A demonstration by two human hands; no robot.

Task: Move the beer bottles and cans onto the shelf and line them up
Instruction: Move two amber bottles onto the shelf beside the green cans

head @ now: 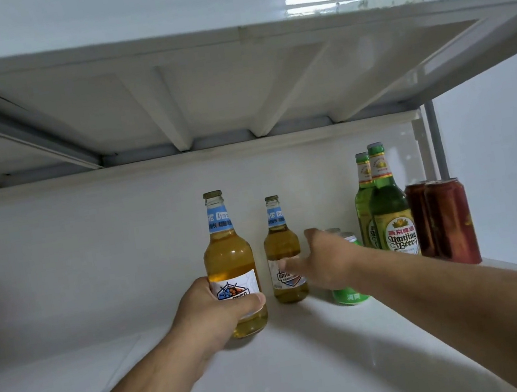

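Standing along the white shelf, the drinks run from its right end toward the middle: two red cans at the right edge, two green bottles just beside them, two green cans largely hidden behind the right arm, then an amber bottle set toward the back. A second amber bottle sits nearer the front edge, upright, its base on or just above the board (I cannot tell which).

The left hand wraps its fingers and thumb around this nearer bottle over the lower label. The right hand is spread loosely, holding nothing, its fingertips at the label of the rear bottle; whether they touch is unclear.

Risks, as I judge them: pushing the held bottle back into line could knock glass against glass and rock the rear one, since tall, narrow bottles tip readily. The right forearm lies just over the green cans, so pulling it away carelessly could sweep them toward the front edge or into the green bottles. A grip on the glossy label might slip.
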